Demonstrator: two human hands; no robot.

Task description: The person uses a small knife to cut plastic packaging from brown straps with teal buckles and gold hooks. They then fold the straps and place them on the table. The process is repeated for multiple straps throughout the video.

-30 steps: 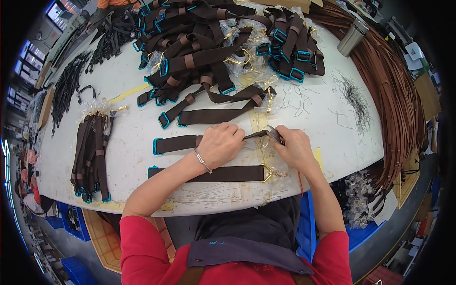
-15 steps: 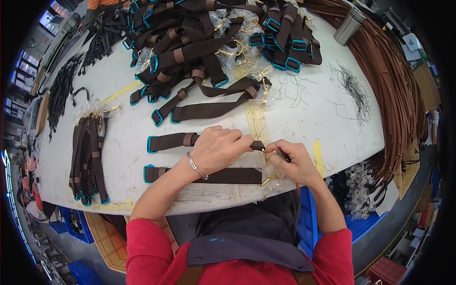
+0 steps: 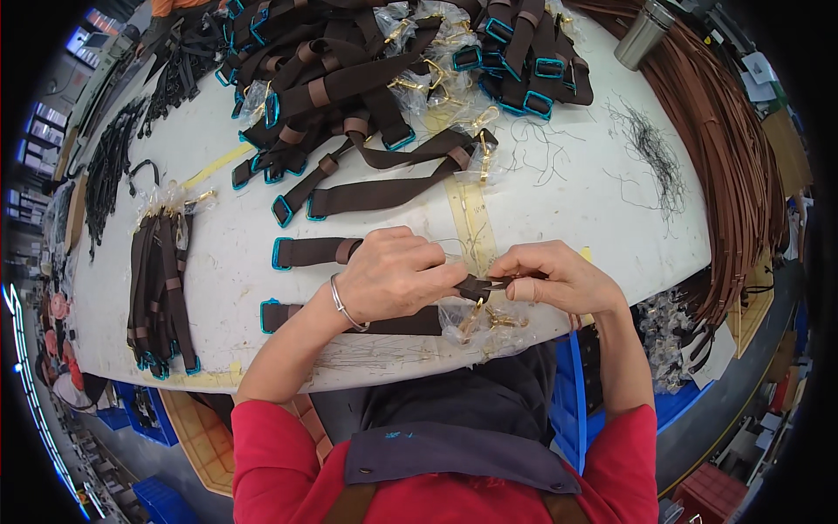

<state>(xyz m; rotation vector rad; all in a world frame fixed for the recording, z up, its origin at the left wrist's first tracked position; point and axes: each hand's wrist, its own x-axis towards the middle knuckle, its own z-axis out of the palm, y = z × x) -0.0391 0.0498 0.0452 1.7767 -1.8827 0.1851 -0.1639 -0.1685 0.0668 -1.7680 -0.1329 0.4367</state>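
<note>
A white worktable (image 3: 559, 201) fills the view, its far half heaped with dark brown straps (image 3: 349, 87) that carry blue-edged rectangular buckles and brass clips in clear wrapping. Along the right rim lies a long sheaf of thin brown leather cords (image 3: 742, 175), with a steel flask (image 3: 644, 33) standing near its far end. On the left a smaller bundle of brown straps (image 3: 157, 288) lies apart from the heap, and a tangle of loose dark threads (image 3: 650, 157) sits on the bare top at right.

Near the front edge two brown straps lie side by side — the nearer one (image 3: 384, 321) ends in a brass clip in clear plastic wrap (image 3: 480, 319). The farther strap (image 3: 310, 251) runs under the left hand (image 3: 393, 275), which pinches its dark end between thumb and fingers. The right hand (image 3: 559, 278) is closed on a slim tool whose tip meets that strap end — what kind of tool cannot be told.
</note>
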